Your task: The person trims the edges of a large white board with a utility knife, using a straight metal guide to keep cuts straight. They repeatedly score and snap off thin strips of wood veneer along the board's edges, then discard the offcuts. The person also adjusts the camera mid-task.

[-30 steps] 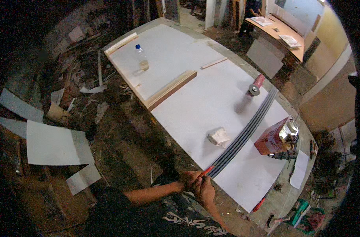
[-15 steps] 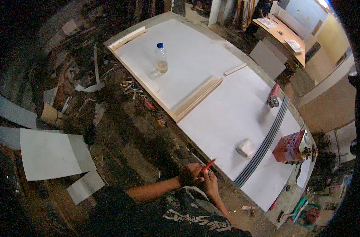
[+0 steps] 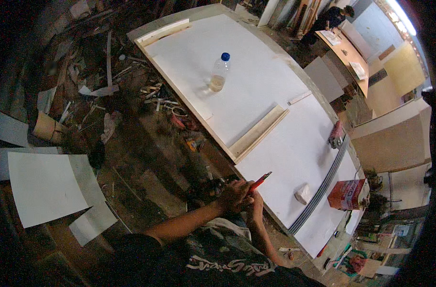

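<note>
A red utility knife (image 3: 259, 183) points up and to the right, its dark metal tip over the near edge of the white board. My left hand (image 3: 233, 195) is closed at the lower part of its handle. Against it, my right hand (image 3: 254, 203) is also closed round the handle from below. The hands overlap, so the lower end of the knife and some fingers are hidden. In front of them lies the large white board (image 3: 270, 143) on a worktable.
On the board are a blue-capped bottle (image 3: 218, 79), a wooden channel (image 3: 259, 134), a whitish lump (image 3: 302, 193), dark strips (image 3: 318, 186), a red-handled power tool (image 3: 336, 135) and a red can (image 3: 346, 194). Scraps litter the floor at left. Another person (image 3: 333, 19) stands at a far table.
The knife's metal tip shows more plainly, and both hands have risen slightly in the picture, still together. My view has shifted, moving the bottle rightward and bringing the far person into sight.
</note>
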`<state>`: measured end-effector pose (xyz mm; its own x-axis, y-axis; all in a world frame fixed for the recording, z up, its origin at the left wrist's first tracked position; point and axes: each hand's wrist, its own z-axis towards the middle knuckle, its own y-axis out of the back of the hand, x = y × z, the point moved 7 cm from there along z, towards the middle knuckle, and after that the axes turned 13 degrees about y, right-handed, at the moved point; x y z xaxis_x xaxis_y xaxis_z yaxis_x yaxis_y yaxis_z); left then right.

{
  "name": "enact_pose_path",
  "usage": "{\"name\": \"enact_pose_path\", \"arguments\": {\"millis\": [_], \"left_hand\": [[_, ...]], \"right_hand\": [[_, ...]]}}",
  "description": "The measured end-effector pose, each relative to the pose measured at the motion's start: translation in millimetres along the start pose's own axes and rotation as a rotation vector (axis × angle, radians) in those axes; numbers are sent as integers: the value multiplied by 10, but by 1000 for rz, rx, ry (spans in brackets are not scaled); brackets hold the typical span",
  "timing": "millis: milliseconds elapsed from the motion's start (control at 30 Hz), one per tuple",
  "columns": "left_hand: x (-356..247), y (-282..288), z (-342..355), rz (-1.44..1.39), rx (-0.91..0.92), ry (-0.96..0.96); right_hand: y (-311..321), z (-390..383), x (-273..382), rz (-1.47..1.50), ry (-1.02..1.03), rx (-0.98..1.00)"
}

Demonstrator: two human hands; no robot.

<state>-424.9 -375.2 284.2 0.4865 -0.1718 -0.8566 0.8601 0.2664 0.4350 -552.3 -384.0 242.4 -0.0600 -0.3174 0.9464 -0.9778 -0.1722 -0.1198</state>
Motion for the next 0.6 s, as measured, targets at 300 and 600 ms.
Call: {"name": "enact_pose_path", "arguments": {"millis": [300, 600], "left_hand": [[407, 59, 397, -401, 159, 281], [536, -380, 848, -600, 306, 548]], "right_hand": [[-424, 518, 325, -282, 178, -76], [-173, 899, 530, -319, 304, -254]]}}
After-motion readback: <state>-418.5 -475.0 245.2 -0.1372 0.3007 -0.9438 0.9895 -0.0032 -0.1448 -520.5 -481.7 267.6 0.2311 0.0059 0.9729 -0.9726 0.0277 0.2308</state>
